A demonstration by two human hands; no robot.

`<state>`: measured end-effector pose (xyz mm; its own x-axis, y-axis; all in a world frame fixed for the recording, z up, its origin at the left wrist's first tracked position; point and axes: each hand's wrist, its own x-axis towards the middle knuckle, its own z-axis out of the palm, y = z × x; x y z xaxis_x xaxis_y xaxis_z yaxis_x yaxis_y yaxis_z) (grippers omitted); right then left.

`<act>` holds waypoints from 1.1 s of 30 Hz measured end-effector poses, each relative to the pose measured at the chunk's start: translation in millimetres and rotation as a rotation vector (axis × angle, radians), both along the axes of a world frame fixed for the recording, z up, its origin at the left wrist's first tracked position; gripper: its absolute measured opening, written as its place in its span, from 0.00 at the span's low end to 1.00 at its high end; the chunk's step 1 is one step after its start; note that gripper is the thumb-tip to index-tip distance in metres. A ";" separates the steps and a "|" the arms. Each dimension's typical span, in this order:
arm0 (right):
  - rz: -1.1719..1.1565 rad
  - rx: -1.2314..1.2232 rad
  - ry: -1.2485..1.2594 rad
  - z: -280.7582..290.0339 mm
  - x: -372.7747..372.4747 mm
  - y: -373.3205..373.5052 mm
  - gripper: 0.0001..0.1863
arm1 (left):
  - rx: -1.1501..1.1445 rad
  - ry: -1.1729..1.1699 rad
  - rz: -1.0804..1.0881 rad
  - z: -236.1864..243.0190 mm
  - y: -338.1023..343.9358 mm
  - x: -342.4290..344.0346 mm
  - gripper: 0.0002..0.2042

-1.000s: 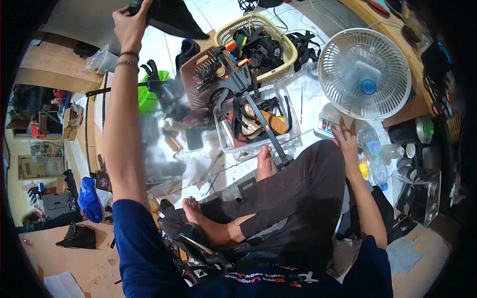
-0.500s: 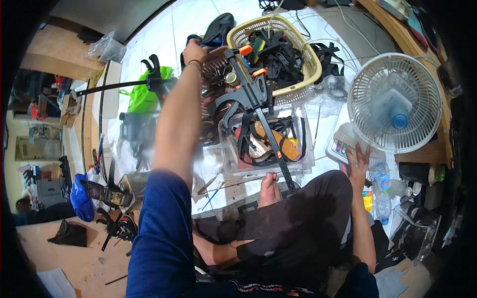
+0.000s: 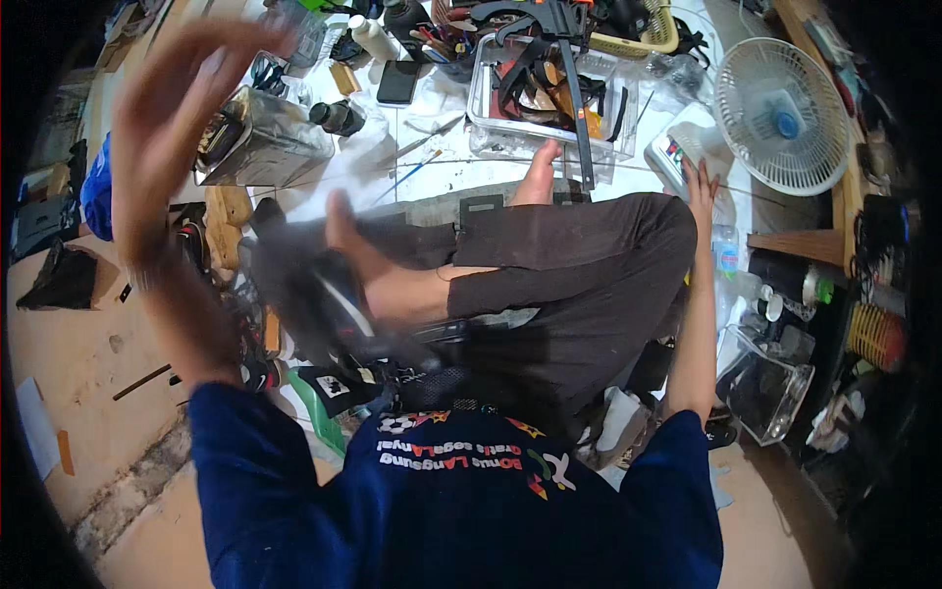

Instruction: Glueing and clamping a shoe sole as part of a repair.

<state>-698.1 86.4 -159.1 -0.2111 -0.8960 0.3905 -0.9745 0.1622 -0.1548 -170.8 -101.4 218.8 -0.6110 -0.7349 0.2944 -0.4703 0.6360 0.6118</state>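
- seated posture noted: the person sits cross-legged on the floor in dark trousers (image 3: 579,265), one bare foot (image 3: 358,245) tucked in at the lap, the other foot (image 3: 538,177) stretched forward to the white surface (image 3: 461,172).
- left hand (image 3: 186,108): raised at the left of the view and heavily motion-blurred; fingers look spread and open, and nothing can be made out in its grasp — though the blur leaves this less than certain.
- right hand (image 3: 699,185): laid flat, fingers extended, on a white box (image 3: 682,152) just beside the right knee; it presses or steadies rather than grips.
- just past the forward foot stands a clear plastic bin (image 3: 549,88) holding black bar clamps (image 3: 574,98) and orange-handled tools; a long black bar leans out of it toward the foot.
- left of the bin: a crinkled silvery bag (image 3: 265,147), a dark phone-like slab (image 3: 397,83), loose pens.
- far right: a white desk fan (image 3: 780,118) facing upward.
- judgement: the step appears to be between grasps — the left arm in transit, not engaged with any item. the next move would call for settling that hand over the clamp bin, the nearest stock ahead, while the right stays braced on the box.
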 end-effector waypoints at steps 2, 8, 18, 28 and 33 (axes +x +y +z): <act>0.015 0.111 -0.513 36.0 -2.9 -7.1 0.23 | 0.054 0.136 0.061 -6.3 59.9 70.9 0.09; 0.075 0.175 -0.658 141.5 124.9 -72.7 0.22 | 0.329 0.632 0.781 -162.1 140.1 175.3 0.05; -0.002 0.133 -0.235 58.9 172.0 -129.8 0.20 | 0.249 0.846 0.870 -284.5 173.6 189.9 0.03; 0.052 -0.058 -0.055 58.2 130.1 -221.5 0.25 | 0.202 0.807 0.826 -275.3 168.9 188.8 0.06; -0.046 0.035 -0.087 49.2 122.6 -279.7 0.29 | 0.184 0.771 0.833 -277.6 175.6 190.2 0.06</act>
<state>-575.6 -193.3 -109.9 -0.2846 -0.8973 0.3375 -0.9489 0.2137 -0.2323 19.4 74.2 -58.8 0.3807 -0.8968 0.2256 -0.1634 0.1748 0.9709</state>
